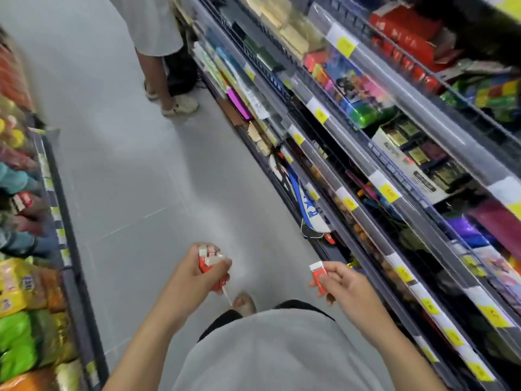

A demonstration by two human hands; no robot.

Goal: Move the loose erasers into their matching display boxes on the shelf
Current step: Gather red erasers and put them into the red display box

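You are standing in a shop aisle with grey floor tiles (135, 170) running from 6 o'clock up to 11 o'clock. The big shelf (394, 170) of stationery fills the frame from 12 round to 4 o'clock, its clear front rails carrying yellow price tags (389, 192). A lower rack of coloured snack bags (19, 300) lines the edge from 7 to 10 o'clock. Another person (158, 38) in a pale top and light shoes stands at 12 o'clock, close against the shelf. Your grey shirt (270, 354) takes up 6 o'clock.

Your left hand (194, 280) sits just left of centre at about 7 o'clock, fingers curled round a bunch of red-and-white erasers (209, 261); their white ends stick out above your fist and a red end shows below it. How many are in the bunch is hard to tell through the blur.

Your right hand (344, 286) is at about 5 o'clock, near the lower shelf rail but not touching it. Thumb and fingertips pinch a single eraser (320, 276) with a red sleeve, its white end tilted up toward 11 o'clock. That eraser lies between your two hands, apart from the bunch, over the floor. The matching display boxes cannot be made out among the blurred shelf goods.
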